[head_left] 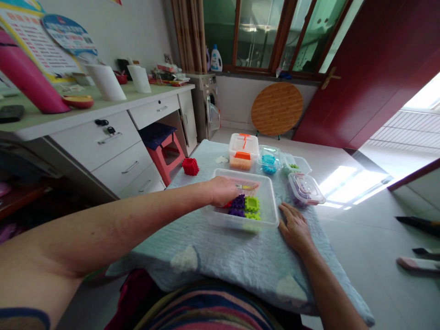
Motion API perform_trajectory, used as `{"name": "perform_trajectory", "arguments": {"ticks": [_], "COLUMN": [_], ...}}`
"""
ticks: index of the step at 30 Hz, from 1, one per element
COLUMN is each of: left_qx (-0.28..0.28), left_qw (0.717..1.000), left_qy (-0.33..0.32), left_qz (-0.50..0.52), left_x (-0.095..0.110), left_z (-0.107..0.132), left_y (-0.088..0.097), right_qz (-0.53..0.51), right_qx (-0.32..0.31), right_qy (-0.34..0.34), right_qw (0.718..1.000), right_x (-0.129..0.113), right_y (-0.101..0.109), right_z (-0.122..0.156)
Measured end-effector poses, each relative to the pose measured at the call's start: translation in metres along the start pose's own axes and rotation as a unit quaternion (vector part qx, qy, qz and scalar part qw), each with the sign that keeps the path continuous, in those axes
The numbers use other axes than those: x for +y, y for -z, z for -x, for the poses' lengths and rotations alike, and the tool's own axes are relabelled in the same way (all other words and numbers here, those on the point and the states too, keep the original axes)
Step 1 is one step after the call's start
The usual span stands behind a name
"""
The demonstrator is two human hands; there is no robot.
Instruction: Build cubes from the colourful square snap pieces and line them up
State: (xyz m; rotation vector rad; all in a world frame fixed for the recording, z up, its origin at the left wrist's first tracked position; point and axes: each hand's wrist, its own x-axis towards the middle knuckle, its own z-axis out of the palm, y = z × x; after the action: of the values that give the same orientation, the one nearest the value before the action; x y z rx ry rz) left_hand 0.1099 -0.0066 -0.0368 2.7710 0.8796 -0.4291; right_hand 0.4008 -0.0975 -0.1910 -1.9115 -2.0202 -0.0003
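My left hand (223,190) reaches down into a clear plastic bin (276,201), its fingers closed and mostly hidden behind its back. Red plastic, looking like a toothed block (227,204), shows just under it. Beside that red piece, inside the bin, are purple toothed blocks (238,205) and lime-green ones (252,204). A flat printed packet or label (248,187) shows near the bin's far side. My right hand (294,225) rests on the cloth by the bin's right wall, fingers spread and holding nothing. A stack of red blocks (190,167) stands at the table's far left.
Behind the bin stand an orange-latched box (243,151), a clear container with blue pieces (269,160), another with green pieces (294,166) and a lidded one (307,188). A blue cloth (220,256) covers the table. A pink stool (165,151) is at left.
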Motion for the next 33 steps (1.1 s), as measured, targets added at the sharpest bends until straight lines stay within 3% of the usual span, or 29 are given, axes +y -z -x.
{"name": "perform_trajectory", "arguments": {"ticks": [2,4,12,21,24,27,30,33], "left_qx": [-0.074,-0.11,-0.143,-0.121,-0.063,0.074,0.208,0.247], "left_qw": [0.997,0.994,0.989,0.991,0.998,0.997,0.974,0.957], "left_qy": [-0.012,-0.021,-0.002,0.03,0.009,0.024,0.087,0.141], "left_qz": [-0.024,-0.015,-0.041,-0.039,-0.024,0.012,0.032,0.057], "left_x": [0.004,0.006,0.009,0.016,0.012,-0.004,-0.041,-0.091], "left_z": [0.001,0.0,-0.006,-0.003,0.007,0.021,0.035,0.044], "left_y": [0.003,0.003,0.001,0.005,0.017,0.036,0.051,0.05], "right_qz": [-0.002,-0.003,0.003,0.006,0.006,0.008,0.007,0.007], "right_qx": [0.002,0.004,0.003,0.012,0.009,0.006,0.007,0.01], "right_qy": [-0.001,-0.002,0.004,0.008,0.009,0.009,0.011,0.012], "right_qw": [1.0,1.0,1.0,1.0,1.0,1.0,1.0,1.0], "right_x": [0.0,0.0,0.0,0.0,0.0,0.0,0.0,0.002], "right_y": [0.0,0.0,0.0,0.0,0.0,0.0,-0.001,-0.002], "right_z": [0.0,0.0,0.0,0.0,0.0,0.0,0.0,0.0]}}
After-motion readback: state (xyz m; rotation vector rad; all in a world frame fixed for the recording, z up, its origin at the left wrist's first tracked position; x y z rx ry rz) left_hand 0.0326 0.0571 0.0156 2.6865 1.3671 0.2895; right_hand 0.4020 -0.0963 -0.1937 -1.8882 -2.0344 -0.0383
